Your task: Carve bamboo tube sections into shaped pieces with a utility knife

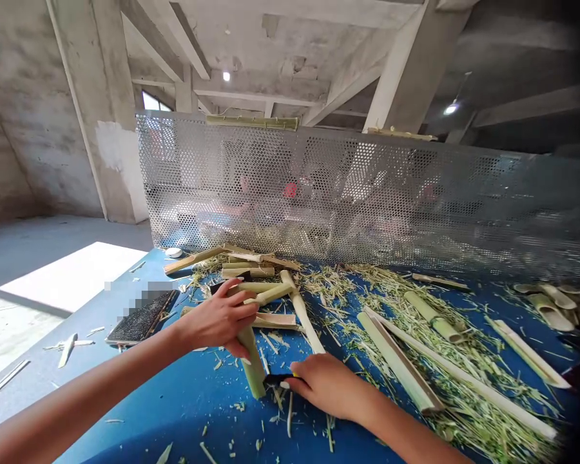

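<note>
My left hand (pixel 220 319) is closed around a greenish bamboo piece (pixel 252 364) that lies on the blue table (pixel 188 399), pointing toward me. My right hand (pixel 326 386) grips a small tool with a dark blade (pixel 276 380), its tip touching the near end of that bamboo piece. Bamboo shavings and chips lie scattered around both hands.
Several split bamboo lengths (pixel 399 364) lie to the right among a bed of shavings (pixel 464 393). A heap of cut bamboo pieces (pixel 244 264) sits at the back, before a perforated metal screen (pixel 367 193). A phone (pixel 142 316) lies at left. Curved bamboo sheaths (pixel 551 303) rest far right.
</note>
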`<state>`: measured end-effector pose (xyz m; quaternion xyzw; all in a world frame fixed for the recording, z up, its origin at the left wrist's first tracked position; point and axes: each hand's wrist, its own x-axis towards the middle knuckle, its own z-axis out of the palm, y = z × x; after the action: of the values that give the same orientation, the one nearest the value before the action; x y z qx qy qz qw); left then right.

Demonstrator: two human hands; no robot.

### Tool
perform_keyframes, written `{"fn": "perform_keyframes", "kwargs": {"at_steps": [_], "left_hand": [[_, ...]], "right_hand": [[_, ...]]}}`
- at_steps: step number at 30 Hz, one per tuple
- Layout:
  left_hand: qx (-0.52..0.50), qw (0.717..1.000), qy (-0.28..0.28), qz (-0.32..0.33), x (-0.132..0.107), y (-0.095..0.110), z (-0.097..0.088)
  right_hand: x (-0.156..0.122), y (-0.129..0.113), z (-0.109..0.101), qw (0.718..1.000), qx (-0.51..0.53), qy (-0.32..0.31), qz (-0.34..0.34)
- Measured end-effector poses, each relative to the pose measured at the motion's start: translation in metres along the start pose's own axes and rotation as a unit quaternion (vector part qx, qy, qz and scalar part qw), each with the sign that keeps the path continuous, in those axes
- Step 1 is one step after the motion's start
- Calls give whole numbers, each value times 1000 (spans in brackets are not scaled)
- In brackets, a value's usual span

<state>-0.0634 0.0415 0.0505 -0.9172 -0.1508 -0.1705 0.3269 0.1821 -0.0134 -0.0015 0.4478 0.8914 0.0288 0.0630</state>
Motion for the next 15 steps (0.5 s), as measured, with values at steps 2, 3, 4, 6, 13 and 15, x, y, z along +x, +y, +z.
{"fn": "perform_keyframes", "kwargs": {"at_steps": [2, 3, 4, 6, 13, 15], "left_hand": [[-10, 999, -26, -32, -7, -1, 5], [-13, 998, -46, -51, -12, -2, 8], [-16, 995, -72, -69, -17, -3, 11], [-27, 985, -132, -106, -29, -5, 15], [-107, 939, -203, -255, -79, 2, -49], [-162, 945, -179, -219, -92, 22, -84]], "right_hand": [[-1, 5, -6, 1000, -4, 3, 21], [-1, 7, -10, 999, -4, 7, 38], [-2, 8, -13, 998, -1, 10, 55], [-3, 11, -18, 997, 15, 12, 80], [-24, 23, -14, 988, 91, 44, 115], [-33, 27, -5, 985, 101, 44, 134]]}}
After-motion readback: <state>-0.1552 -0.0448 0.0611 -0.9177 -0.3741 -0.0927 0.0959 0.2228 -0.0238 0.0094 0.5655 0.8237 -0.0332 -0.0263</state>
